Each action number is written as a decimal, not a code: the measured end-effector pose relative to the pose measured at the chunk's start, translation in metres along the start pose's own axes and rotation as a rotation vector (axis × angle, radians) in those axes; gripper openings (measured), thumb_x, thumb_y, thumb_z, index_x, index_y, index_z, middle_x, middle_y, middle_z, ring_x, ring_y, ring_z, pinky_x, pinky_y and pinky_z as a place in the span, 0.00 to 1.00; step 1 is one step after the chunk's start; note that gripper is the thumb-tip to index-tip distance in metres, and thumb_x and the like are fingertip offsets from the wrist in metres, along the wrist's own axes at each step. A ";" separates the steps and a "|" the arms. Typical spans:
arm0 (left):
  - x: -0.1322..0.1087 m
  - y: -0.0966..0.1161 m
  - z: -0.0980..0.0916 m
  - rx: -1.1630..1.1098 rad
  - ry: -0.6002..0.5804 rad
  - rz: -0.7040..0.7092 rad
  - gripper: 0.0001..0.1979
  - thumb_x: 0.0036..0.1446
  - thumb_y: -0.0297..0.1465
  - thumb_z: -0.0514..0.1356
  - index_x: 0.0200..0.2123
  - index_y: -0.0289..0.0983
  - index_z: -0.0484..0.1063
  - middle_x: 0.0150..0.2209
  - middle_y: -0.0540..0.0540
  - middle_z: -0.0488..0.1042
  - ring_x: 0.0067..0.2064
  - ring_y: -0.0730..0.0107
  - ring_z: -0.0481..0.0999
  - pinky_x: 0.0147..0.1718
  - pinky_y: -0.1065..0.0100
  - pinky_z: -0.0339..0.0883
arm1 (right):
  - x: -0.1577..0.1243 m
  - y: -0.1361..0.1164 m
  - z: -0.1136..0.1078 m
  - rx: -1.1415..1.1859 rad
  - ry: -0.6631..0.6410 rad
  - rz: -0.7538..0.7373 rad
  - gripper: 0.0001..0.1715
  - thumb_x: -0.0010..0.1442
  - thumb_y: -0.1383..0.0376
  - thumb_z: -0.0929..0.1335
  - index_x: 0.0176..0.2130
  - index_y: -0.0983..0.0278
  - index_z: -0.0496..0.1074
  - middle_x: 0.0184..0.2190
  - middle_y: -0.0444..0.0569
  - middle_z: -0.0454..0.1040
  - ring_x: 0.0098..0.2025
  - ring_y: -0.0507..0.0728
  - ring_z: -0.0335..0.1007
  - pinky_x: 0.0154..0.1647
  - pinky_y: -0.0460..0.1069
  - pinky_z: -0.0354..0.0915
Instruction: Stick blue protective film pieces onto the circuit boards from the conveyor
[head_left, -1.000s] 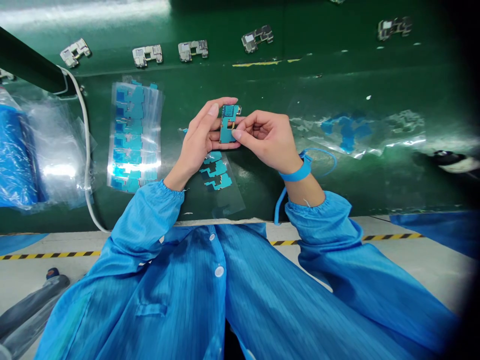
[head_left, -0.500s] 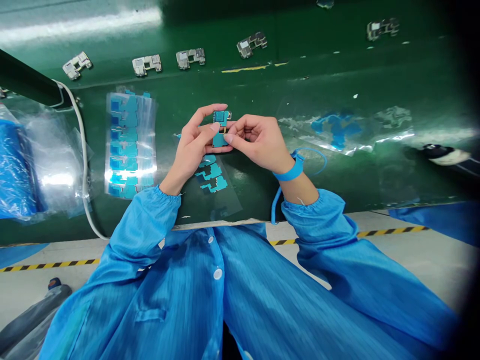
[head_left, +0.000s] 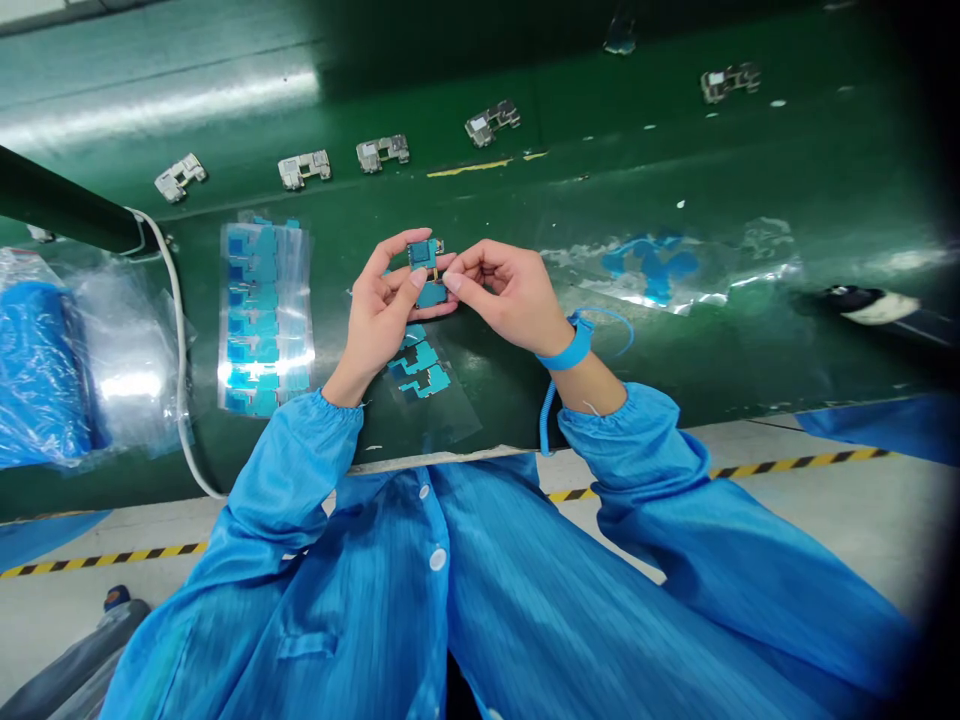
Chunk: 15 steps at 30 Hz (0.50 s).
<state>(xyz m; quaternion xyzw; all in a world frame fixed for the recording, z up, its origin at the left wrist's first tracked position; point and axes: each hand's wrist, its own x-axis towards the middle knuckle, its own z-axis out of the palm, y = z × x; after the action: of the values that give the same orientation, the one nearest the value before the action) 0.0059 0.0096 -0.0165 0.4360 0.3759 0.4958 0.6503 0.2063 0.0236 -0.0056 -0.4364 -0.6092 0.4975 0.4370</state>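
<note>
My left hand (head_left: 382, 305) and my right hand (head_left: 501, 290) meet above the green belt (head_left: 675, 150), both pinching a small teal circuit part (head_left: 426, 268). The left thumb presses on its lower half while the fingers curl behind it. The right thumb and forefinger grip its right edge. Directly under the hands lies a clear film sheet (head_left: 424, 375) carrying teal stickers. A blue wrist strap (head_left: 568, 345) with a coiled cord circles my right wrist.
A stack of clear sticker sheets (head_left: 262, 320) lies left of the hands. Blue material in plastic bags (head_left: 52, 370) sits far left beside a white cable (head_left: 180, 370). Several small metal parts (head_left: 382, 152) line the belt's far side. Crumpled used film (head_left: 660, 265) lies at right.
The view has shifted, so everything sits lower and slightly left in the picture. My left thumb has slid down over the part; both hands keep hold of it.
</note>
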 end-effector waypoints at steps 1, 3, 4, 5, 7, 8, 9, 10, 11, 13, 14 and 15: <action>-0.001 0.002 0.000 0.003 0.007 0.010 0.31 0.66 0.49 0.73 0.67 0.49 0.72 0.58 0.43 0.87 0.58 0.51 0.90 0.54 0.56 0.88 | 0.001 -0.001 -0.001 0.023 0.021 -0.011 0.27 0.66 0.39 0.78 0.39 0.58 0.78 0.36 0.47 0.81 0.36 0.56 0.77 0.38 0.52 0.75; -0.003 0.006 0.001 0.018 0.013 0.026 0.33 0.64 0.48 0.75 0.68 0.50 0.70 0.61 0.42 0.86 0.59 0.51 0.90 0.55 0.57 0.88 | 0.002 0.000 -0.002 0.051 0.069 -0.033 0.28 0.67 0.37 0.77 0.42 0.58 0.78 0.34 0.45 0.80 0.32 0.54 0.74 0.37 0.51 0.73; -0.004 0.008 0.001 0.027 0.013 0.036 0.34 0.64 0.48 0.76 0.68 0.50 0.70 0.63 0.42 0.85 0.60 0.50 0.89 0.56 0.57 0.88 | 0.003 0.000 -0.002 0.053 0.084 -0.041 0.28 0.67 0.37 0.77 0.43 0.58 0.78 0.32 0.44 0.79 0.31 0.53 0.72 0.36 0.51 0.71; -0.005 0.009 0.001 0.034 0.010 0.045 0.35 0.63 0.48 0.76 0.68 0.50 0.70 0.64 0.41 0.84 0.60 0.50 0.89 0.57 0.58 0.88 | 0.003 0.001 -0.002 0.051 0.088 -0.043 0.28 0.67 0.37 0.77 0.43 0.58 0.78 0.31 0.43 0.78 0.31 0.53 0.72 0.35 0.51 0.70; -0.006 0.011 0.002 0.039 0.000 0.059 0.36 0.61 0.46 0.78 0.68 0.50 0.70 0.65 0.41 0.83 0.59 0.51 0.90 0.57 0.58 0.87 | 0.003 0.004 -0.001 0.045 0.055 -0.032 0.29 0.68 0.37 0.76 0.43 0.58 0.78 0.32 0.44 0.79 0.32 0.54 0.74 0.36 0.51 0.70; -0.006 0.011 0.002 0.039 -0.004 0.063 0.37 0.60 0.46 0.79 0.68 0.49 0.70 0.65 0.41 0.84 0.59 0.51 0.90 0.57 0.58 0.88 | 0.003 0.004 0.000 0.041 0.024 -0.022 0.29 0.69 0.36 0.75 0.43 0.59 0.78 0.33 0.45 0.80 0.33 0.55 0.75 0.37 0.52 0.71; -0.007 0.011 0.003 0.040 -0.006 0.061 0.38 0.59 0.45 0.80 0.68 0.49 0.70 0.65 0.41 0.84 0.58 0.51 0.90 0.57 0.59 0.88 | 0.002 0.005 0.000 0.036 -0.010 -0.008 0.29 0.70 0.36 0.74 0.43 0.59 0.79 0.34 0.46 0.82 0.33 0.56 0.77 0.38 0.53 0.71; -0.007 0.012 0.003 0.041 -0.009 0.059 0.39 0.57 0.44 0.81 0.67 0.49 0.70 0.64 0.41 0.84 0.58 0.51 0.90 0.57 0.59 0.88 | 0.002 0.004 0.001 0.029 -0.038 0.005 0.29 0.71 0.37 0.73 0.43 0.59 0.79 0.34 0.47 0.82 0.34 0.57 0.78 0.38 0.53 0.71; -0.007 0.012 0.004 0.043 -0.010 0.058 0.40 0.56 0.43 0.82 0.67 0.49 0.70 0.64 0.41 0.84 0.57 0.52 0.91 0.56 0.59 0.88 | 0.001 0.004 0.001 0.020 -0.060 0.015 0.29 0.71 0.37 0.73 0.43 0.59 0.79 0.33 0.46 0.81 0.33 0.57 0.77 0.38 0.53 0.71; -0.007 0.014 0.006 0.039 -0.015 0.048 0.38 0.56 0.42 0.82 0.65 0.49 0.70 0.62 0.43 0.85 0.57 0.53 0.91 0.54 0.61 0.89 | 0.001 0.002 0.002 -0.014 -0.073 0.015 0.28 0.71 0.38 0.74 0.39 0.59 0.78 0.27 0.43 0.75 0.29 0.55 0.71 0.35 0.52 0.66; -0.008 0.015 0.007 0.034 -0.013 0.035 0.36 0.58 0.42 0.81 0.64 0.49 0.70 0.62 0.43 0.86 0.57 0.54 0.91 0.53 0.61 0.89 | 0.001 0.001 0.002 -0.038 -0.070 0.005 0.27 0.70 0.40 0.74 0.37 0.59 0.78 0.24 0.41 0.70 0.27 0.54 0.65 0.33 0.52 0.63; -0.008 0.016 0.008 0.031 -0.004 0.016 0.33 0.60 0.43 0.79 0.63 0.49 0.70 0.61 0.44 0.86 0.58 0.54 0.90 0.50 0.62 0.90 | 0.001 -0.001 0.002 -0.062 -0.069 -0.008 0.26 0.70 0.41 0.75 0.35 0.59 0.77 0.22 0.39 0.65 0.26 0.53 0.59 0.32 0.52 0.59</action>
<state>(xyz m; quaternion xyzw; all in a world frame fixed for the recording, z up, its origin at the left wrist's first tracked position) 0.0066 0.0022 0.0018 0.4498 0.3787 0.4941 0.6404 0.2046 0.0239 -0.0052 -0.4298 -0.6409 0.4914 0.4038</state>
